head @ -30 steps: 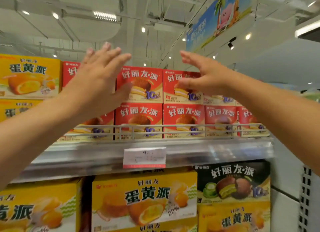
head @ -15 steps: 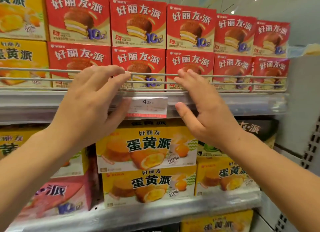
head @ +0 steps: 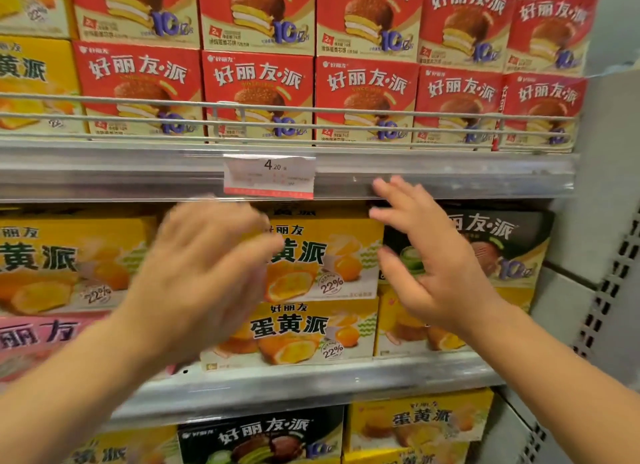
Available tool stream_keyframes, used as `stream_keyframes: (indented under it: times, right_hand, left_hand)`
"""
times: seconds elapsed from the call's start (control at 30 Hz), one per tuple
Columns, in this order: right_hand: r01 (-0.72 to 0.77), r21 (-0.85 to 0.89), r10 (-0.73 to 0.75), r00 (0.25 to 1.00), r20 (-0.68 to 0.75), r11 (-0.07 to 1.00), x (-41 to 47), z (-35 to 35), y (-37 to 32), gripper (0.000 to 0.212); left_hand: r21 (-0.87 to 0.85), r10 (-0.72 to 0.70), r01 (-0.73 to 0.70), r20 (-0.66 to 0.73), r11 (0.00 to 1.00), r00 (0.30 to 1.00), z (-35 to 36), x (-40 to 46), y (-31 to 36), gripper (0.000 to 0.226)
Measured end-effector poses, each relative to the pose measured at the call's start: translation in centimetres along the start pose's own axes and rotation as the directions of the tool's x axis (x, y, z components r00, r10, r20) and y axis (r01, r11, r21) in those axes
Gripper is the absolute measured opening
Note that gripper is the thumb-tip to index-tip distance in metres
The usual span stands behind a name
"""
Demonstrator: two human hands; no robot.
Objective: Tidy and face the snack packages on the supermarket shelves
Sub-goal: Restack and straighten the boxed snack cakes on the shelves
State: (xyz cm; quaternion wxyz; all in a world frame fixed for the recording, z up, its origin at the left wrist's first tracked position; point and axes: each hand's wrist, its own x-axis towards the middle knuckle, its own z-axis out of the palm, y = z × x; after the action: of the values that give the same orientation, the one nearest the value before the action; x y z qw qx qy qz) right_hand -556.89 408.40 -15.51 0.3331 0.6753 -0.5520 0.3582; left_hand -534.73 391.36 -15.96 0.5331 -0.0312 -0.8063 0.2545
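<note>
I see bright, even store light, warm on the cartons, with only soft shadow under the upper shelf lip point(head: 450, 176) over the yellow boxes point(head: 322, 255). My left hand point(head: 207, 276) is heavily motion-smeared, fingers unreadable; my right hand point(head: 433, 266) is softer-blurred but its spread fingers read. Pale glare streaks the clear price rail and the lower shelf edge point(head: 311, 380), and the wide lens bows the wire fence point(head: 311, 108) and leans the edges.
</note>
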Motion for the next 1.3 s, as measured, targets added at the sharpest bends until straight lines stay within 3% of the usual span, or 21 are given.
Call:
stream_keyframes:
  times: [0.07,0.17,0.23,0.33,0.4,0.53,0.63,0.73,0.83,1.07,1.3]
  right_hand:
    - [0.01,0.003,-0.01,1.0,0.001,1.0,-1.5,0.2,0.3,0.04]
    - [0.027,-0.006,-0.027,0.999,0.018,1.0,-2.6,1.0,0.3,0.041]
    - [0.036,-0.089,-0.031,0.998,0.057,0.995,-3.0,1.9,0.2,0.043]
    - [-0.055,-0.174,0.075,0.991,0.112,0.983,-3.0,2.8,0.4,0.05]
    - [-0.139,-0.139,0.161,0.973,0.164,0.981,-3.0,2.9,0.5,0.052]
    - [-0.134,-0.116,0.152,0.975,0.163,0.984,-3.1,1.0,1.8,0.051]
    - [-0.193,-0.306,0.238,0.964,0.119,0.932,-2.4,-1.9,4.2,0.056]
    - [-0.262,-0.555,0.435,0.877,0.205,0.79,-1.4,-4.0,6.6,0.08]
    - [-0.267,-0.621,0.517,0.814,0.263,0.737,-1.5,-4.7,7.8,0.091]
    - [-0.214,-0.64,0.426,0.883,0.196,0.738,-2.0,-5.7,7.1,0.079]
    - [-0.09,-0.588,0.247,0.95,0.192,0.804,-4.9,-7.8,6.0,0.065]
  left_hand:
    - [-0.027,-0.016,0.019,0.108,0.999,0.994,1.0,-2.0,1.5,0.032]
    - [0.115,-0.268,0.246,0.268,0.962,0.925,2.0,-3.4,1.1,0.058]
    - [0.217,-0.376,0.319,0.323,0.923,0.868,2.5,-3.5,0.5,0.072]
    - [0.278,-0.428,0.343,0.356,0.897,0.831,3.2,-3.2,0.2,0.088]
    - [0.286,-0.438,0.351,0.353,0.892,0.827,3.5,-2.9,0.3,0.09]
    - [0.277,-0.429,0.348,0.339,0.896,0.837,3.4,-3.0,0.5,0.081]
    - [0.233,-0.357,0.29,0.345,0.928,0.868,3.1,-2.8,1.5,0.076]
    - [0.135,-0.221,0.184,0.359,0.974,0.907,4.3,-0.6,4.0,0.071]
    - [0.098,-0.16,0.132,0.401,0.986,0.902,6.6,3.1,7.0,0.079]
    - [0.194,-0.339,0.279,0.483,0.941,0.808,9.2,6.7,8.5,0.09]
    - [0.136,-0.335,0.307,0.463,0.942,0.821,9.3,6.7,8.3,0.099]
